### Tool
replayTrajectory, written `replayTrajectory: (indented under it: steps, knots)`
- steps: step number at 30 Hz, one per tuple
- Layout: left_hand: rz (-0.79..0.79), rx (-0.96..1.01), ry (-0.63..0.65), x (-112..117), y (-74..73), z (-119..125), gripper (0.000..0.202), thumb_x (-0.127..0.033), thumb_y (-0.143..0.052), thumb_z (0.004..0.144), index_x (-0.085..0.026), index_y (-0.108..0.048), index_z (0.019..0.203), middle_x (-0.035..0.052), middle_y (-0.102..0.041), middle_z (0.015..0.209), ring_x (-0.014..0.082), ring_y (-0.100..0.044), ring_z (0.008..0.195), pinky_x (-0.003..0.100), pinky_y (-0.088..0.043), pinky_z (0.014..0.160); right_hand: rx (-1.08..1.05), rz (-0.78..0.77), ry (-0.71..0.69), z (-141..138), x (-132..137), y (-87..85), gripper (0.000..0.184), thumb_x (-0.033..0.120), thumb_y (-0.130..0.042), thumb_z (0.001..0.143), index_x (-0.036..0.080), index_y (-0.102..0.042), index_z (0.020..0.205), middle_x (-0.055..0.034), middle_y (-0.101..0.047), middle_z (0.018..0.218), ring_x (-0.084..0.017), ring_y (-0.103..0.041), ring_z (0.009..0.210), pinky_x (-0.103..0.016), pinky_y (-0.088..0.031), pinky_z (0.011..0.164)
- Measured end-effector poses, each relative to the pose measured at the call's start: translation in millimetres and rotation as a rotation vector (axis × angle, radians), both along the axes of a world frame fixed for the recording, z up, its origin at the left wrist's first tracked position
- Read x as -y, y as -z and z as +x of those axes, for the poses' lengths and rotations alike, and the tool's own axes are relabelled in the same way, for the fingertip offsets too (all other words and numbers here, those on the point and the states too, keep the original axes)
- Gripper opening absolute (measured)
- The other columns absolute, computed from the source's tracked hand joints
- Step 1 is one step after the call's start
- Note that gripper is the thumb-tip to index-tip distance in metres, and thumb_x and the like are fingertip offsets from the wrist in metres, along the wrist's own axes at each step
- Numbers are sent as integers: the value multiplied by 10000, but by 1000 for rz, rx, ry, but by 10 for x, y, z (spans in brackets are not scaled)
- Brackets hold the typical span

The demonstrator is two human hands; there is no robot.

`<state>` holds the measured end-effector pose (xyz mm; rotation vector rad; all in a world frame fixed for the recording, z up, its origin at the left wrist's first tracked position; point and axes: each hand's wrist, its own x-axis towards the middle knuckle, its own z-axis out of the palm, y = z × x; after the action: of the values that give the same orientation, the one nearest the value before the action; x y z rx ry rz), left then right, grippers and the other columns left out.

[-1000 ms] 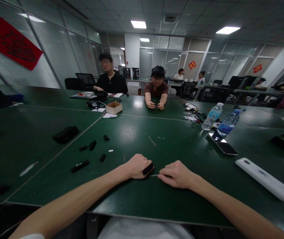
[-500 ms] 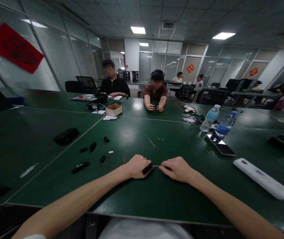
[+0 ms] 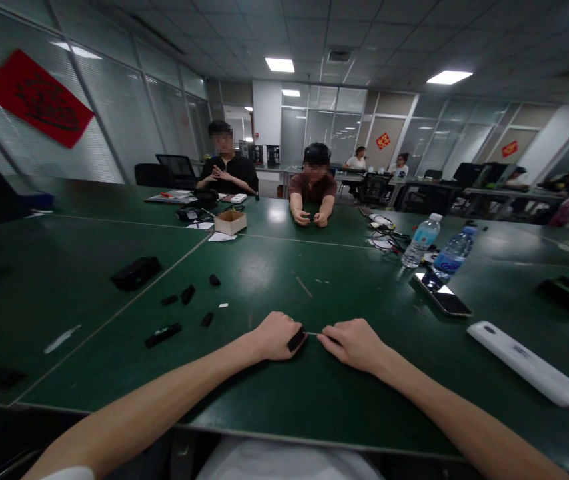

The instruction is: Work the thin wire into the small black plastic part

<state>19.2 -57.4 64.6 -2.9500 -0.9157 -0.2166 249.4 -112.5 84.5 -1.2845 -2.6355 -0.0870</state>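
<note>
My left hand (image 3: pixel 274 335) rests on the green table (image 3: pixel 314 393), fingers closed round a small black oblong part (image 3: pixel 296 340). My right hand (image 3: pixel 352 343) lies just to its right, pinching a thin pale rod (image 3: pixel 310 333) whose tip reaches the black part. The two hands are almost touching. What lies under the right fingers is hidden.
Several small black parts (image 3: pixel 184 295) and a black case (image 3: pixel 134 273) lie to the left. A phone (image 3: pixel 442 295), two water bottles (image 3: pixel 419 241) and a long white device (image 3: pixel 524 363) are on the right. Two people sit across the table beside a small cardboard box (image 3: pixel 230 221).
My right hand has moved left, closer to the left hand, shortening the visible rod. The far-left person has raised both hands.
</note>
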Motion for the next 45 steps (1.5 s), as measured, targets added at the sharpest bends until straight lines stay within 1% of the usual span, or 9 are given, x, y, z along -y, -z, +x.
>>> replayTrajectory:
  steps: [5, 13, 20, 26, 30, 34, 37, 41, 45]
  knots:
    - [-7, -5, 34, 20, -22, -9, 303, -361, -432, 905, -181, -628, 759, 74, -685, 682, 213, -659, 619, 312, -479, 641, -5, 13, -41, 2, 31, 4, 380, 359, -366, 1009, 188, -692, 915, -21, -665, 697, -107, -570, 578, -225, -336, 559]
    - [-13, 6, 103, 30, -39, -21, 288, -356, -423, 913, -190, -601, 760, 51, -672, 668, 193, -643, 603, 301, -461, 645, -30, 8, -121, 53, 10, 3, 372, 348, -371, 1004, 184, -692, 911, -16, -653, 677, -105, -551, 563, -227, -343, 562]
    - [-21, -4, 106, 30, -39, -10, 273, -367, -436, 910, -191, -596, 776, 49, -667, 666, 196, -648, 616, 303, -455, 645, -30, 55, -154, 79, 1, 3, 380, 348, -382, 997, 178, -698, 873, -25, -643, 649, -113, -551, 566, -232, -340, 566]
    - [-17, 0, 116, 37, -30, -3, 292, -380, -417, 923, -195, -590, 777, 43, -661, 659, 190, -639, 599, 303, -456, 648, -55, 38, -197, 120, -21, -35, 357, 342, -385, 996, 179, -693, 919, -25, -646, 668, -112, -555, 577, -230, -356, 577]
    - [-16, -6, 74, 26, -27, 24, 310, -382, -397, 934, -196, -599, 790, 50, -677, 677, 199, -650, 610, 298, -452, 628, -102, -6, -284, 35, 60, -38, 338, 345, -402, 984, 179, -678, 879, -11, -629, 649, -104, -546, 565, -227, -348, 560]
    - [-13, -12, 51, 17, -43, 38, 345, -396, -369, 943, -198, -601, 781, 59, -684, 684, 213, -659, 619, 291, -444, 587, -59, 5, -381, -100, 155, 7, 356, 376, -409, 974, 191, -657, 797, -3, -609, 612, -107, -538, 554, -232, -328, 547]
    - [-14, -8, 48, 15, -42, 30, 336, -397, -382, 937, -196, -598, 774, 59, -684, 683, 211, -660, 620, 285, -446, 585, -36, 12, -335, -107, 135, 19, 355, 373, -408, 974, 192, -657, 797, -4, -621, 619, -108, -546, 559, -230, -325, 552]
    - [-19, -9, 27, 3, -6, 23, 248, -371, -455, 901, -196, -602, 804, 54, -690, 698, 213, -665, 629, 284, -457, 592, -33, 8, -178, -15, 40, -24, 349, 355, -408, 981, 183, -663, 817, -8, -642, 650, -106, -556, 563, -222, -333, 566]
    - [-21, 1, 0, -16, 22, 20, 306, -390, -399, 924, -191, -604, 814, 64, -691, 710, 221, -669, 634, 295, -471, 598, -30, -6, -79, 48, -22, -46, 352, 357, -402, 989, 181, -667, 836, -6, -650, 667, -105, -561, 562, -218, -338, 571]
